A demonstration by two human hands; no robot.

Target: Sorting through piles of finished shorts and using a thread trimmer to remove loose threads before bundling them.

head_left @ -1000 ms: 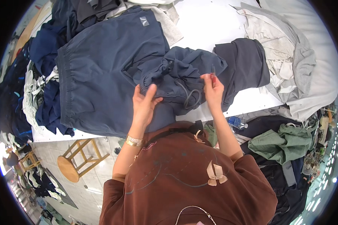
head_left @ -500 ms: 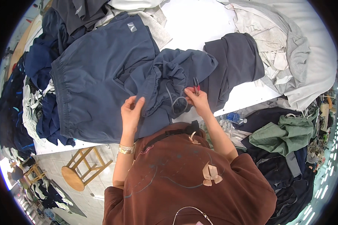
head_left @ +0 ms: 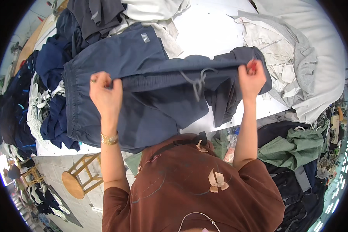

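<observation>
A pair of navy shorts [head_left: 170,102] is stretched wide between my two hands by its gathered elastic waistband. My left hand [head_left: 106,94] is closed on one end of the waistband, my right hand [head_left: 253,82] on the other. Small red-handled snips [head_left: 252,69], blurred and partly hidden, also sit in my right hand. A grey drawcord [head_left: 198,82] dangles in a loose knot from the middle of the waistband. Beneath lies a flat stack of navy shorts [head_left: 91,116] with a light patch [head_left: 145,37]. Dark folded cloth [head_left: 222,106] lies under the right end.
White and grey cloth [head_left: 274,50] is heaped at the right of the white table [head_left: 208,25]. Dark garments [head_left: 92,17] pile up at the far left. Below the table's right edge lie a green cloth [head_left: 294,149] and dark garments. A wooden stool [head_left: 73,185] stands on the floor at left.
My hands have moved apart and away from me, left hand leftward, right hand rightward and up. The bunched shorts are now pulled out straight along the waistband, and the drawcord hangs at its front.
</observation>
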